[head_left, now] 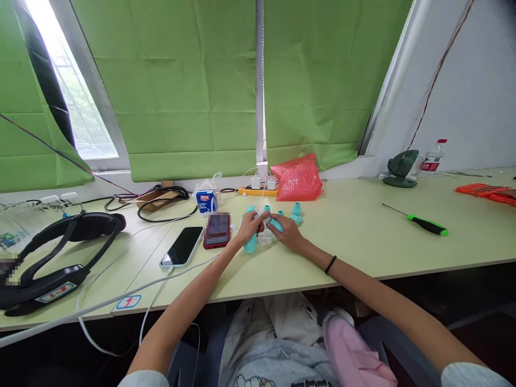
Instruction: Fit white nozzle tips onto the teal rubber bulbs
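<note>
My left hand [249, 228] is closed around a long turquoise plastic piece [250, 246], whose rounded end shows below the fingers. My right hand [288, 233] grips a smaller turquoise plastic piece [276, 224] between thumb and fingers. The fingertips of both hands meet, and whatever lies between them is too small to make out. Under the hands are some clear plastic bits [265, 238], partly hidden. Just beyond my right hand, several more turquoise pieces stand or lie on the table, among them an upright one [297, 208].
Left of my hands lie a red-cased phone [216, 231] and a white-edged phone [182, 247] with its cable. Behind are a milk carton [207, 201], a power strip [246, 191] and pink bubble wrap [299, 180]. A screwdriver [427, 224] and small fan [402, 169] are at right; a black headset [64, 269] at left.
</note>
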